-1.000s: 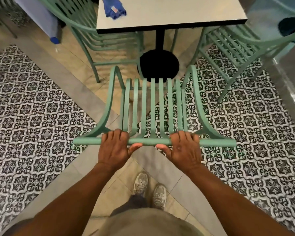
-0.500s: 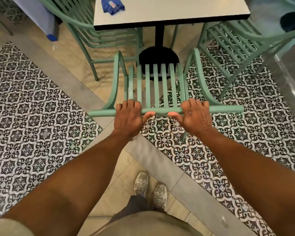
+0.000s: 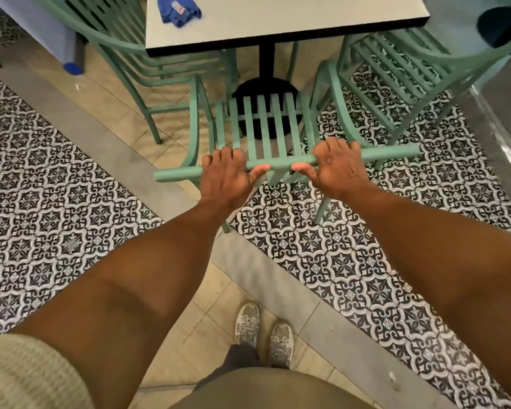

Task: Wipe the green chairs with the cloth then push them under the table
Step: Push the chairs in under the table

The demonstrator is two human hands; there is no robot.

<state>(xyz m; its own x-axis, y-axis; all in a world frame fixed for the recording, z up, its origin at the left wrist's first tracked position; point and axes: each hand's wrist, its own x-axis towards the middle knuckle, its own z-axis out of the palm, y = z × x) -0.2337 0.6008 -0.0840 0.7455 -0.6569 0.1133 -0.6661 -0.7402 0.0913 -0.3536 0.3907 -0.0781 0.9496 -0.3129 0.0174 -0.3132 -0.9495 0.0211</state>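
Spreading across the whole view, the floor (image 3: 56,202) mixes black-and-white patterned tiles with plain beige and grey strips. On it stands the desk (image 3: 278,22), a pale square top with a dark edge on a black post and a round black base (image 3: 263,87). Three green chairs surround it. The left chair (image 3: 124,51) sits with its seat partly beneath the desk's edge; the right chair (image 3: 401,63) stands just beside the desk's right corner, angled away. The middle chair (image 3: 263,122) faces the desk, its slatted seat reaching over the black base and its front close to the desk's near edge, its arms curving forward on either side. No container shows here; the blue cloth (image 3: 179,10) lies crumpled on the desk's far left part, apart from both hands.

Both arms stretch forward, nearly straight, bare from short pale sleeves. The left hand (image 3: 229,175) takes the chair's top rail (image 3: 281,162) left of centre, fingers curled over the far side, thumb pointing inward along the near side. The right hand (image 3: 335,168) mirrors it right of centre, its grip closed around the same rail, thumb tip near the left thumb tip. A ring (image 3: 250,180) shows on the left hand. Below, two grey shoes (image 3: 263,332) stand on beige tile.
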